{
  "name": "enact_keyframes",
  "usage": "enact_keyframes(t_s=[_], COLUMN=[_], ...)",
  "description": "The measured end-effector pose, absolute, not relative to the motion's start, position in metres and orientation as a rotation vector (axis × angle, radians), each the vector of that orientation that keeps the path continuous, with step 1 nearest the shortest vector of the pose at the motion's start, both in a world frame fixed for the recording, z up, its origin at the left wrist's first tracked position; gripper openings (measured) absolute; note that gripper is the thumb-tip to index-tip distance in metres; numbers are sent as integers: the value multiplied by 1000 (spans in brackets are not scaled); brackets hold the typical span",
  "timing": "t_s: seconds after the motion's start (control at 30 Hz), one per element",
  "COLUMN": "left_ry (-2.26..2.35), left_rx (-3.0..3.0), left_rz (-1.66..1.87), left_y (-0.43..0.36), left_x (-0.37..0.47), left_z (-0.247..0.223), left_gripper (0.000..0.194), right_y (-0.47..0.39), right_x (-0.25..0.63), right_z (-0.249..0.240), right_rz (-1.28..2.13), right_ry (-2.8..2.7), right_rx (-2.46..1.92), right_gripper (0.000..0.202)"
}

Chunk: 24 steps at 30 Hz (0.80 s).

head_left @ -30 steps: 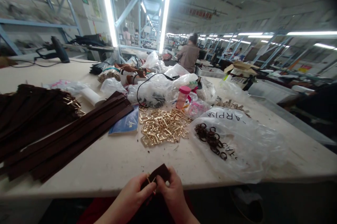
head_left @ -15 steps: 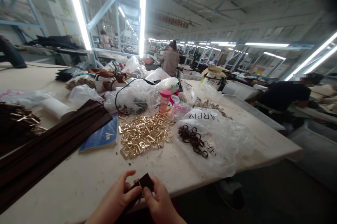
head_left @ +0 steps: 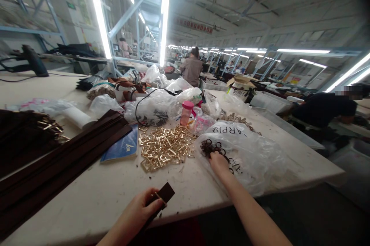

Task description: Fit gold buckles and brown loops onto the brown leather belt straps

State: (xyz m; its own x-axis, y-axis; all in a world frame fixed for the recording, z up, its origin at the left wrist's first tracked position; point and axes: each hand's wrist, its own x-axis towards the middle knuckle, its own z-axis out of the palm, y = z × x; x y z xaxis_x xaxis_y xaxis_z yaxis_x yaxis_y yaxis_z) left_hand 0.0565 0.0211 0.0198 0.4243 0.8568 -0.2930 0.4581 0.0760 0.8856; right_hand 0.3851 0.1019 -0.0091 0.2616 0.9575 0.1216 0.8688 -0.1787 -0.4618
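Note:
At the near table edge, my left hand (head_left: pixel 147 205) is closed round a dark brown strap (head_left: pixel 167 193). A thin gold buckle (head_left: pixel 160 199) sits across the strap beside my thumb. My right hand (head_left: pixel 219 164) reaches out to the dark brown rings (head_left: pixel 210 146) lying on a clear plastic bag (head_left: pixel 254 157). Its fingers are bent together among the rings, and their tips are hidden. Between the hands and farther back lies a pile of gold buckles (head_left: pixel 166 148).
Long dark brown strips (head_left: pixel 72 157) and a blue booklet (head_left: pixel 123 146) lie on the left. Behind the buckles stand a pink-lidded jar (head_left: pixel 186 113) and heaped plastic bags (head_left: pixel 156 103). The table edge (head_left: pixel 303 181) runs along the right; a person (head_left: pixel 323 107) sits beyond it.
My right hand has let go of the strap and moved right and forward to the rings. My left hand still holds the strap with the buckle. The view has shifted slightly.

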Motion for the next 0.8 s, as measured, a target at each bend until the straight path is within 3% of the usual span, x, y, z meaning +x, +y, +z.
enact_keyframes(t_s=[0.23, 0.47, 0.7, 0.8], left_ry=[1214, 1142, 1218, 1258], left_rx=[1441, 1223, 1284, 1455], left_rz=[540, 686, 717, 716], left_y=[17, 20, 3, 0], left_x=[46, 54, 44, 44], left_z=[37, 51, 51, 49], left_gripper=[35, 39, 35, 33], right_y=[78, 16, 2, 3], right_x=[361, 241, 209, 211], right_z=[-4, 19, 20, 16], right_rz=[253, 843, 1079, 1241], right_ry=[-1694, -1574, -1309, -1117], right_rx=[-1880, -1038, -1073, -1054], right_gripper=[14, 9, 23, 19])
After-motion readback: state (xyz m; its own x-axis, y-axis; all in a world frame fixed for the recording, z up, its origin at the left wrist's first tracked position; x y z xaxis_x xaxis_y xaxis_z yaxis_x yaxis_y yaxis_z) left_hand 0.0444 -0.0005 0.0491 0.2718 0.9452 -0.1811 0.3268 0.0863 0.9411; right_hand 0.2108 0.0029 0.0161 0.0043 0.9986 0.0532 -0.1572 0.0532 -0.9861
